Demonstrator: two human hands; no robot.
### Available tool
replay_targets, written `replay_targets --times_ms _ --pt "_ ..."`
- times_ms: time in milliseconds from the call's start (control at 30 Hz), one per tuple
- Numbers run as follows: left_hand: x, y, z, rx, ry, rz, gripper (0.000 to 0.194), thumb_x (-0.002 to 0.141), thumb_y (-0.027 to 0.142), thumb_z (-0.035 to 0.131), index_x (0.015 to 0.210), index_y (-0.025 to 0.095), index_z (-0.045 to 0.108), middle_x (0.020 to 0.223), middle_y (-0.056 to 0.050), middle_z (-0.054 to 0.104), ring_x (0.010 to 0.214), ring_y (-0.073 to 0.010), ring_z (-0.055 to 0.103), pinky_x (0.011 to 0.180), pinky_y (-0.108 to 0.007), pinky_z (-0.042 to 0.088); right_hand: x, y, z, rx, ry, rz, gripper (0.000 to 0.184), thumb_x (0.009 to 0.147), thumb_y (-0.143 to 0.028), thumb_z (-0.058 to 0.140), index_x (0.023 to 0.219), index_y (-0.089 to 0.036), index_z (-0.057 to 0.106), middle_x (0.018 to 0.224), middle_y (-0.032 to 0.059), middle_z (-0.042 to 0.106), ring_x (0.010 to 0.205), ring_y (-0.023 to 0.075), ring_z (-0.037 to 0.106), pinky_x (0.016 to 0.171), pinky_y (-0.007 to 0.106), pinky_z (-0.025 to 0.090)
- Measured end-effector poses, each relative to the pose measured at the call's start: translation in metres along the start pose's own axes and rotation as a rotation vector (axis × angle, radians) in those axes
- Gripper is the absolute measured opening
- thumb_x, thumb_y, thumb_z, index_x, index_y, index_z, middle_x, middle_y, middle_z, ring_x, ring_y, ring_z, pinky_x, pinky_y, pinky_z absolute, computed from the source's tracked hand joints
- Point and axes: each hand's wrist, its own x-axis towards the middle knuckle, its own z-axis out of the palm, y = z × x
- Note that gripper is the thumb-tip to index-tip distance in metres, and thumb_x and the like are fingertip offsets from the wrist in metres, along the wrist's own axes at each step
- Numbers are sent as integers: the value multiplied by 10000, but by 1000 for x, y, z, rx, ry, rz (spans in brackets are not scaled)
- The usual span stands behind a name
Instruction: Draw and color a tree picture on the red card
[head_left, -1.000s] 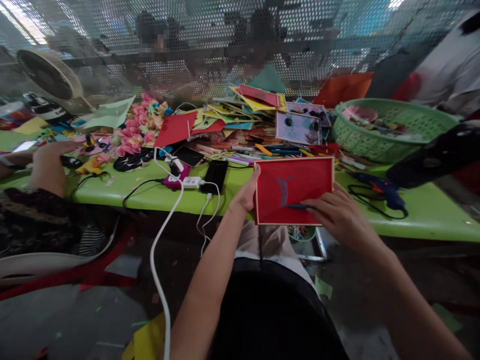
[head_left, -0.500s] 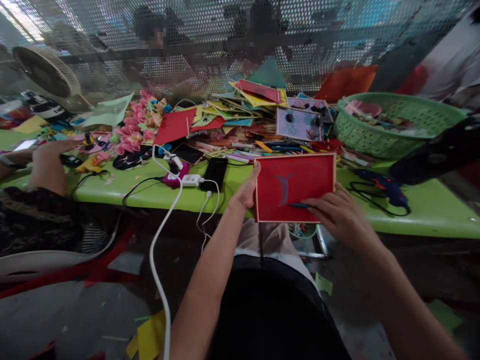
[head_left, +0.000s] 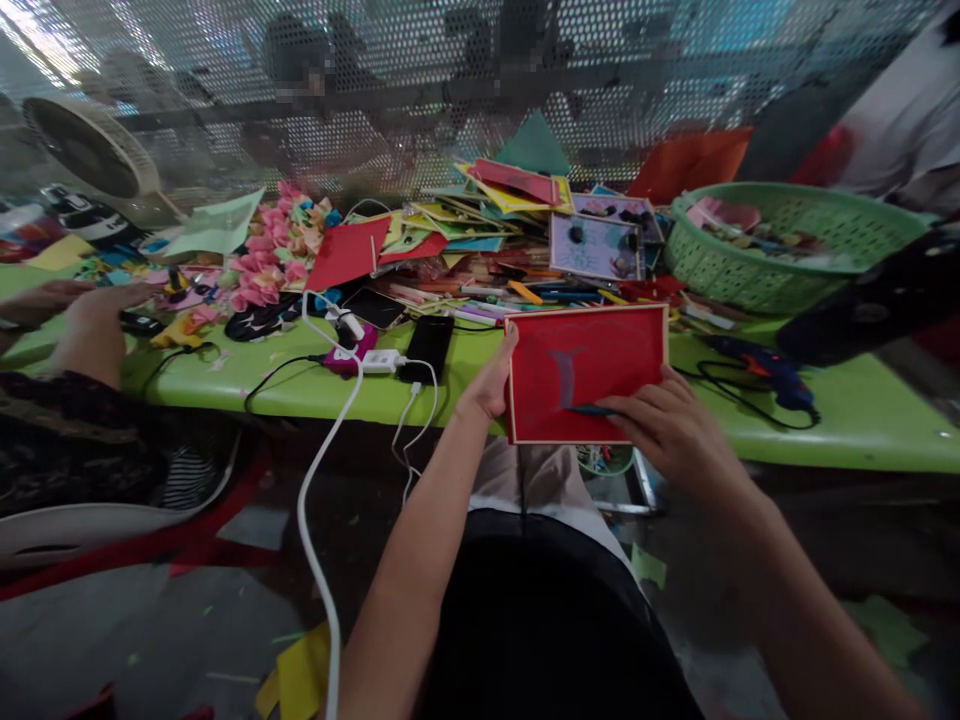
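Observation:
A red card (head_left: 622, 350) with a pale wooden frame is held up over the table's front edge, tilted toward me. A dull purple shape like a tree trunk (head_left: 565, 375) is coloured on it. My left hand (head_left: 493, 385) grips the card's left edge, thumb on the front and the other fingers hidden behind. In my right hand (head_left: 656, 415), closed fingers hold a dark blue crayon or pencil (head_left: 590, 409); which one I cannot tell. Its tip touches the card at the base of the purple shape. The right hand also rests against the card's lower right.
A green table (head_left: 360, 400) carries pens, stacked framed cards (head_left: 596, 247), a black phone (head_left: 427, 348) and a purple power adapter (head_left: 351, 350). A green basket (head_left: 795, 240) and a glue gun (head_left: 772, 375) are at right. A co-worker's hands (head_left: 97, 305) work at left. A white cable (head_left: 311, 520) hangs in front.
The crayon or pencil stays at the foot of the purple shape, with hardly any shift. At far left, the co-worker's farther hand has risen slightly.

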Motion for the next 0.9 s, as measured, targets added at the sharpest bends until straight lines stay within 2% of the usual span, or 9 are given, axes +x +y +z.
replay_targets --times_ms 267,400,500,600,767,900 --pt "0 0 1 -36 -2 -5 570 1191 590 475 1261 140 818 948 -120 883 1063 -314 850 1128 -500 617 -5 3 -3 -10 7 22 292 1123 -338 584 1250 -322 847 865 43 750 862 266 695 1171 619 534" --pt "1 0 -1 -1 10 -10 571 1163 628 521 1186 150 833 925 -117 878 1050 -323 848 1118 -500 625 -2 0 -2 3 0 19 292 1110 -314 599 1250 -311 855 878 53 759 859 270 688 1166 611 533" --pt "2 0 -2 47 28 -9 567 1186 582 476 1122 146 833 895 -122 869 1063 -324 848 1133 -505 619 -3 1 -2 -3 3 18 290 1114 -321 595 1241 -309 855 869 51 755 858 269 693 1170 616 532" --pt "3 0 -2 55 21 -1 565 1197 547 453 1194 124 828 967 -138 879 1104 -327 846 1160 -512 606 -6 5 -4 -20 19 25 294 1123 -334 582 1246 -307 847 890 52 766 874 271 708 1187 635 521" --pt "5 -1 -5 20 -1 -30 600 1179 597 449 1409 147 773 1077 -142 886 1104 -312 858 1117 -516 643 -5 8 -5 -28 43 43 296 1122 -337 581 1263 -328 840 897 41 773 868 262 714 1205 649 507" --pt "5 -1 -6 21 -1 -11 560 1188 567 461 1338 153 807 1037 -141 888 1054 -305 859 1077 -474 655 -2 5 -4 -10 21 14 282 1120 -335 587 1241 -320 842 879 39 768 889 263 720 1177 619 529"
